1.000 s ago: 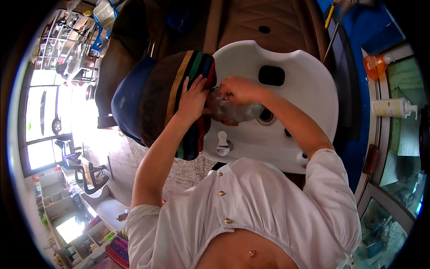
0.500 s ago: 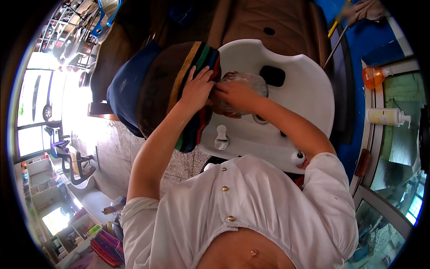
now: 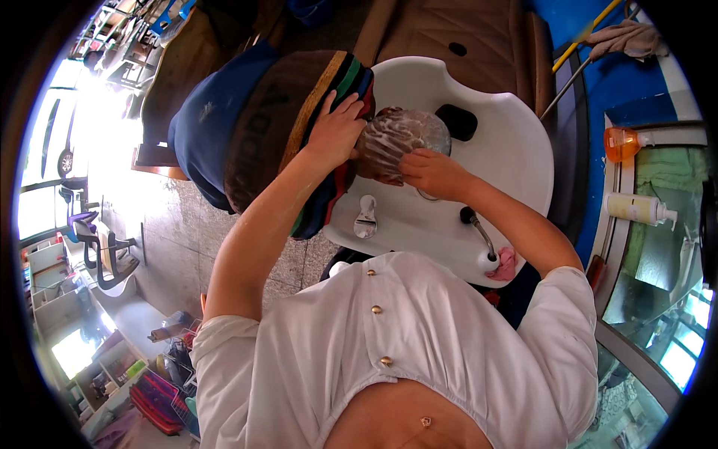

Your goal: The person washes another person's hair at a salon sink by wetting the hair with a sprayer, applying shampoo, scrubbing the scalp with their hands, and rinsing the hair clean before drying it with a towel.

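Observation:
A person lies back with their lathered head (image 3: 393,135) over a white shampoo basin (image 3: 516,161). White foam streaks the dark, wet hair. My left hand (image 3: 333,136) rests on the edge of a brown towel (image 3: 258,138) with yellow, green, blue and red stripes, beside the person's neck; its fingers are stretched out. At the near right side of the head, my right hand (image 3: 434,173) has its fingers bent and close together against the soapy hair. The fingertips are partly hidden in the foam. The person's face is turned out of view.
A tap lever (image 3: 366,217) and a hand shower (image 3: 485,241) sit on the basin's near side, with a pink cloth (image 3: 504,264) alongside. Orange (image 3: 621,144) and white pump bottles (image 3: 636,209) stand at the right. A brown padded couch (image 3: 464,22) lies beyond.
My right hand has moved right from beside the neck to the head's near right side, uncovering more lathered hair. My left hand stays on the towel. The whole view has shifted slightly.

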Demonstrator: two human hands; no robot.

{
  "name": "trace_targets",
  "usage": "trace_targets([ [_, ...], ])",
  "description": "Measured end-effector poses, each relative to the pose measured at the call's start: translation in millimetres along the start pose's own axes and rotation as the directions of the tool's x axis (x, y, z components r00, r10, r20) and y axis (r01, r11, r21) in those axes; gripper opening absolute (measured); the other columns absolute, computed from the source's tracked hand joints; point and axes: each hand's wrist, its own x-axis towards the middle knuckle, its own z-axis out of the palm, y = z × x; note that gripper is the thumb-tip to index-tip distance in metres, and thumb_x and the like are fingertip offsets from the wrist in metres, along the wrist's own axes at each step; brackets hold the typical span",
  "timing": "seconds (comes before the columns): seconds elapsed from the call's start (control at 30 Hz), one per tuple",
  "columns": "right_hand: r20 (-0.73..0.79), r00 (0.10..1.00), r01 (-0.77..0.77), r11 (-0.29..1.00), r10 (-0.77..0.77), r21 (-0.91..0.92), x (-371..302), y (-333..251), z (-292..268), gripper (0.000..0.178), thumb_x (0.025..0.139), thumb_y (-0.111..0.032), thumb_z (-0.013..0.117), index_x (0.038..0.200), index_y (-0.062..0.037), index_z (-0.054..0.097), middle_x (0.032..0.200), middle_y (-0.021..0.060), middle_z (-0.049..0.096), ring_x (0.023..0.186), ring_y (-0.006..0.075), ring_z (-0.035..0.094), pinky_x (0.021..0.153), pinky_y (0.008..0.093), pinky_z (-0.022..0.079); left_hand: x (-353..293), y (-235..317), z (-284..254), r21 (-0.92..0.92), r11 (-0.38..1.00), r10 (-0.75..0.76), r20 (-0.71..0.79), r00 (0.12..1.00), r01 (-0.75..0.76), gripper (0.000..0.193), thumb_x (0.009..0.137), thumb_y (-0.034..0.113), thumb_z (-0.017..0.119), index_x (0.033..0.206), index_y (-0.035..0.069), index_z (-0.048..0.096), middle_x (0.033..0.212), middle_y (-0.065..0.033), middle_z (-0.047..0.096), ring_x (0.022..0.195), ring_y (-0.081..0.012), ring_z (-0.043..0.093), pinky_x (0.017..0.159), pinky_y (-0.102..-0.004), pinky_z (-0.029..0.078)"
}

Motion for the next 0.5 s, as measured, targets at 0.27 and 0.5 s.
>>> trace_targets([
  [0.27,-0.201,0.979,-0.024,0.999,0.019,-0.025,14.7,-10.5,10.6,0.027,0.075,-0.014,0.057,0.101,-0.0107,0.063,0.102,0.0026,0.055,0.108,0.018,0.049,0.097,0.0308,0.036,1.8,1.3,-5.1,0.011,1.0,-0.013,0.053,0.999,0.012,0.057,0.057,0.022,0.08,0.109,0.006,0.063,0.134,-0.0098,0.045,0.135,-0.0227,0.029,0.112,-0.0476,0.013],
  [0.5,-0.349,0.898,-0.339,0.928,0.269,-0.157,32.8,-35.6,17.8,0.04,0.081,-0.016,0.053,0.118,-0.0008,0.056,0.119,0.0111,0.054,0.116,0.0256,0.048,0.105,0.0369,0.03,2.8,6.8,-0.7,0.039,0.999,-0.033,-0.008,0.999,0.033,0.07,0.057,0.021,0.08,0.121,0.004,0.055,0.14,-0.0124,0.039,0.136,-0.0232,0.027,0.113,-0.0473,0.012],
])
